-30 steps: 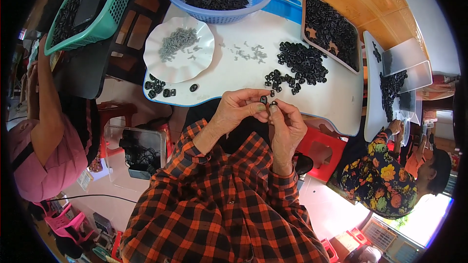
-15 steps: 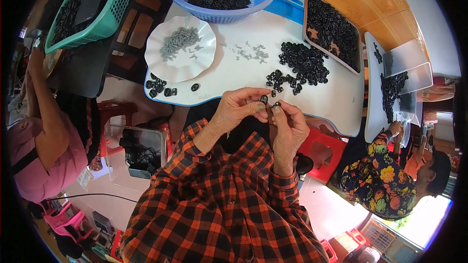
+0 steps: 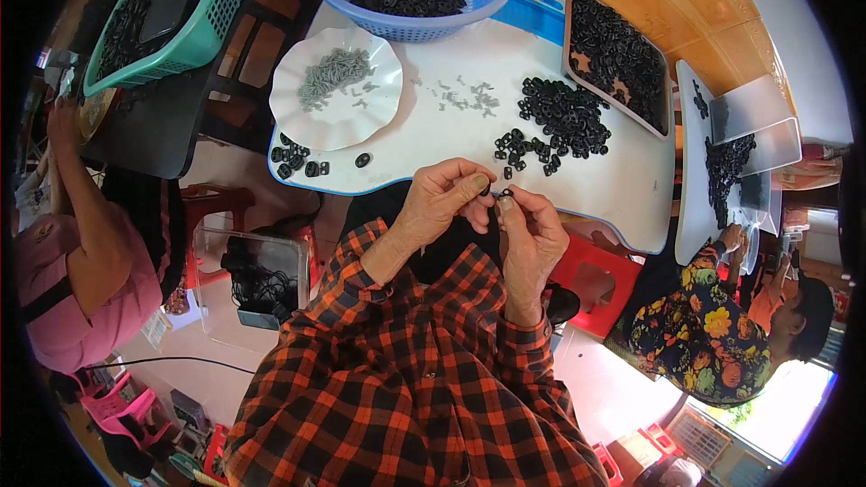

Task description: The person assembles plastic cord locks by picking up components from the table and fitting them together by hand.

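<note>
My left hand (image 3: 449, 197) and my right hand (image 3: 530, 227) meet just off the near edge of the white table, fingertips almost touching. Between the left thumb and fingers is a small black oval piece (image 3: 485, 189), mostly covered by the thumb. The right thumb and forefinger pinch a small black plastic piece (image 3: 506, 193) with a hole in it. Beyond them lies a heap of black oval pieces (image 3: 564, 117). Small grey-clear parts (image 3: 465, 96) are scattered mid-table, and more fill part of a white scalloped plate (image 3: 383, 95).
A blue-purple basket (image 3: 415, 32) of black pieces stands at the back, a metal tray (image 3: 570, 41) of them at back right. Several paired pieces (image 3: 293, 160) lie at the table's left corner. Co-workers sit left and right; a red stool (image 3: 586, 284) is beside me.
The black oval piece in my left hand has turned, and less of it shows now. My left fingers have curled in further; the right hand has shifted slightly left.
</note>
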A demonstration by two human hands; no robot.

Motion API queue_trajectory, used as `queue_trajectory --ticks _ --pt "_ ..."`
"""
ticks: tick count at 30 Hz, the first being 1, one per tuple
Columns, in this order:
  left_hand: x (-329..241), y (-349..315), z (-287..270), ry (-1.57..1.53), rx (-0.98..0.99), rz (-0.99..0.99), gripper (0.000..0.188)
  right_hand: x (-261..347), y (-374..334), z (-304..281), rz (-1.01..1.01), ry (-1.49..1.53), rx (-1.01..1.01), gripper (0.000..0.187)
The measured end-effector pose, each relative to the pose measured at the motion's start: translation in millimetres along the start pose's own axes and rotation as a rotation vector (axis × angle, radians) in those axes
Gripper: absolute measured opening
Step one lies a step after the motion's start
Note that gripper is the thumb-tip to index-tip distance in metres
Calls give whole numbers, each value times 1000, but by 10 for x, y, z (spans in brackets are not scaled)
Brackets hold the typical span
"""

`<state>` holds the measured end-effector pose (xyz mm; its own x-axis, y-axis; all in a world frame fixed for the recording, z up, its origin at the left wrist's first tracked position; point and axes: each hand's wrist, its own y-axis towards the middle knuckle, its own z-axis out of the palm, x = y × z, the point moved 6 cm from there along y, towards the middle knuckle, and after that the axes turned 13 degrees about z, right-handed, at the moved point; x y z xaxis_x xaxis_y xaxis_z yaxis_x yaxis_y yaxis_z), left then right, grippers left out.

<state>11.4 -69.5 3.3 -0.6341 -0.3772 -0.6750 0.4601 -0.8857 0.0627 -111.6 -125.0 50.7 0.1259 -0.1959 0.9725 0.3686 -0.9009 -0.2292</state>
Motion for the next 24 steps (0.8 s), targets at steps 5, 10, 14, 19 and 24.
queue_trajectory --ticks 5,10,14,19,24 --pt "-18 7 17 -28 15 9 27 34 4 -1 16 -6 -21 12" --pt "-42 9 35 46 52 15 31 27 13 -23 23 -25 -41 12" --pt "-29 18 41 51 62 2 31 8 25 -40 36 0 -51 12" --pt "3 1 13 0 28 -34 26 1 14 -15 38 15 -37 12" --pt "7 10 23 -55 23 -34 24 31 9 -3 33 0 -31 13"
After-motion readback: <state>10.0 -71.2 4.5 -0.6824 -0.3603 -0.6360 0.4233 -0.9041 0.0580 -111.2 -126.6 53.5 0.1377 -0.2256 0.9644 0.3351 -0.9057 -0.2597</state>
